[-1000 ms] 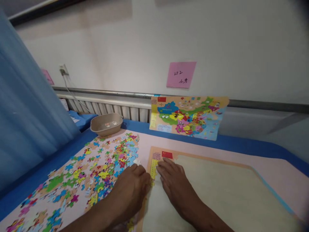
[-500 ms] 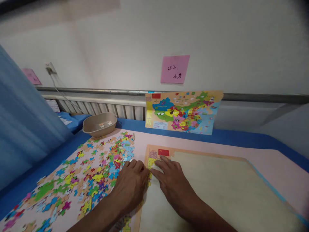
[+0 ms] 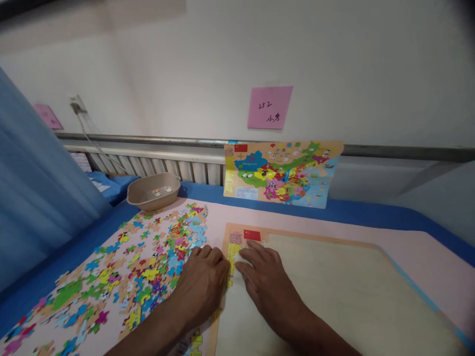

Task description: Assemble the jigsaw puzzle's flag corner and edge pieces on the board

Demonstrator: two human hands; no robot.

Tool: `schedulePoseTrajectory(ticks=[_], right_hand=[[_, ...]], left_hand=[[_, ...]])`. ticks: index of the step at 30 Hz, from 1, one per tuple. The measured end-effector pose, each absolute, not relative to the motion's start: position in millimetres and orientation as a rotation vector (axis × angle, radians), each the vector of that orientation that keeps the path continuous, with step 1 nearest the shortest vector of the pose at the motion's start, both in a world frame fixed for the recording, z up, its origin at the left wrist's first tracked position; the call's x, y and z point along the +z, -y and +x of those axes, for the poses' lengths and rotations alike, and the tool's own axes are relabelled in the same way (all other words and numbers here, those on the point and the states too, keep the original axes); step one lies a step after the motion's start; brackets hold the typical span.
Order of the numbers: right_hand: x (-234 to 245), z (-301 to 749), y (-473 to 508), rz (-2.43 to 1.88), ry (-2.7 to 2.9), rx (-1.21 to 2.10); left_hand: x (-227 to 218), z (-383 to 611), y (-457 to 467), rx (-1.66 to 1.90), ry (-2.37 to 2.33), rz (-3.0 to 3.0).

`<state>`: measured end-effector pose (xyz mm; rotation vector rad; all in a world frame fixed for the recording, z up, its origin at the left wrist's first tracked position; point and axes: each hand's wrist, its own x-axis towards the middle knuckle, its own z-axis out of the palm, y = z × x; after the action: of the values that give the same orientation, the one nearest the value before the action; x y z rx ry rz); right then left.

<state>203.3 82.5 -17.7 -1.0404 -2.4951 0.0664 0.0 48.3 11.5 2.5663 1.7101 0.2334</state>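
Note:
A jigsaw board [image 3: 319, 291] with a tan and blue border lies in front of me. Joined puzzle pieces [image 3: 236, 239] with a red flag and a yellow strip fill its upper left corner. My left hand [image 3: 204, 282] rests over the board's left border, fingers curled in and pressed together beside the yellow strip; anything in them is hidden. Bent but slightly apart, the fingers of my right hand [image 3: 265, 279] lie over the right side of the same strip, fingertips down on the assembled part. I see nothing held in that hand.
Many loose puzzle pieces [image 3: 111, 272] spread over the pink sheet at left. Behind them stands a beige basket [image 3: 152, 198] with a few pieces inside. A colourful map picture [image 3: 282, 173] leans against the wall rail. A blue curtain [image 3: 44, 193] hangs at left.
My right hand's fingers have drawn slightly down and right from the flag, a little closer together. My left hand stays almost where it was.

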Motion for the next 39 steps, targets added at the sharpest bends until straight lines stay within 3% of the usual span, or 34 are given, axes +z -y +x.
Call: schedulePoseTrajectory(ticks=[10,15,21,39], right_hand=[[-16,205,-82,-0.981,2.477,0.088],[-22,206,-83,-0.925,2.419,0.105],[-24,204,-82,-0.883,2.425,0.148],[-19,208,-76,-0.766,2.610,0.220]], left_hand=[[36,-4,-44,0.199,-1.738,2.466],[50,-21,-9,0.438,-1.692,2.422],[33,-36,19,0.691,-1.632,2.487],[-4,-44,6,0.642,-1.674,2.538]])
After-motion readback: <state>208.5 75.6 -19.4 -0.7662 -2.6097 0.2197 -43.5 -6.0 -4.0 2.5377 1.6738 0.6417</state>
